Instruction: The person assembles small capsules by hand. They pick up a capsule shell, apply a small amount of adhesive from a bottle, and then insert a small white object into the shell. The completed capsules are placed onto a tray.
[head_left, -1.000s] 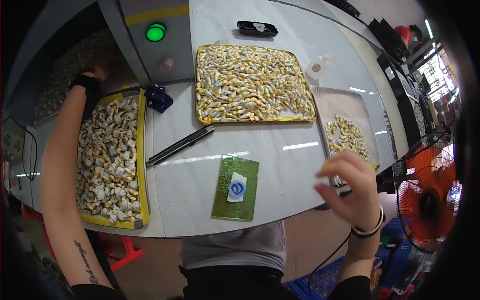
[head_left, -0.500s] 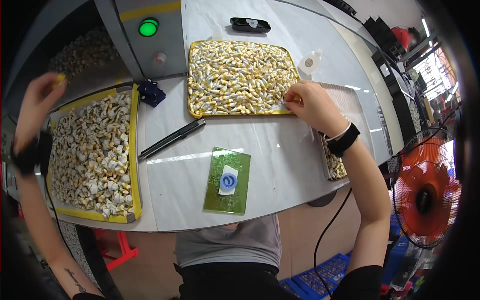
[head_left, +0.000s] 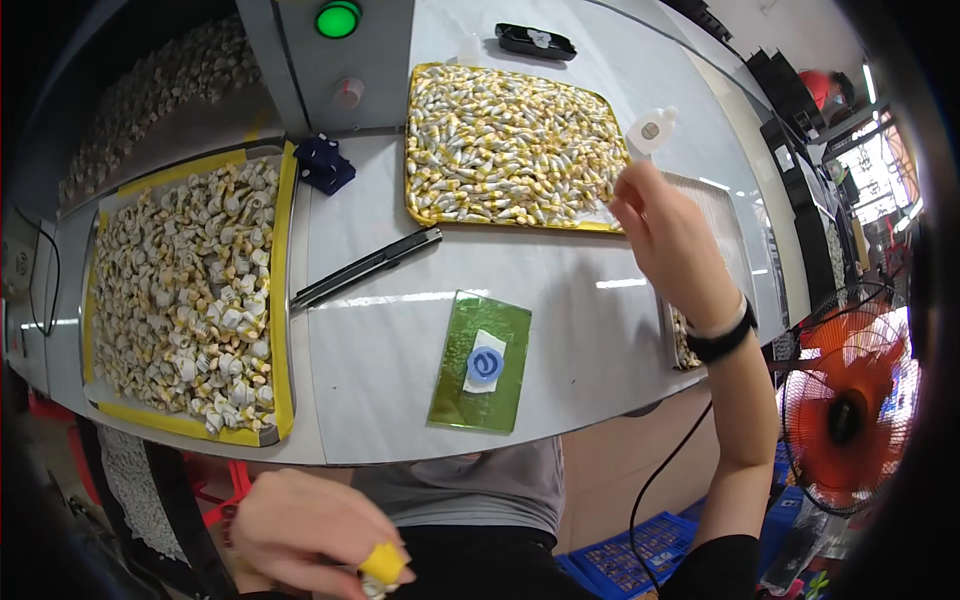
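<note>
Low in the picture, in front of the table edge, my left hand (head_left: 315,530) is closed with a small whitish piece (head_left: 373,588) at its fingertips. A yellow patch (head_left: 383,562) covers one fingertip. My right hand (head_left: 672,235) is held at the right corner of a yellow-edged tray (head_left: 520,226) full of small white-and-yellow cone-shaped pieces (head_left: 510,145). Its fingers are pinched together, and what they hold, if anything, is too small to make out. On the left stands a second yellow-edged tray (head_left: 283,330), heaped with whitish, yellow-tipped pieces (head_left: 190,300).
A green plate (head_left: 510,390) carries a blue ring (head_left: 485,366) on a white pad. Nearby lie a black bar-shaped tool (head_left: 370,268), a dark blue cloth (head_left: 325,165), a white bottle (head_left: 652,130) and a black case (head_left: 536,41). An orange fan (head_left: 842,400) stands right.
My left hand has come from above the left tray down to the front of the table edge. My right hand has lifted slightly off the far tray's corner. The view has shifted a little.
</note>
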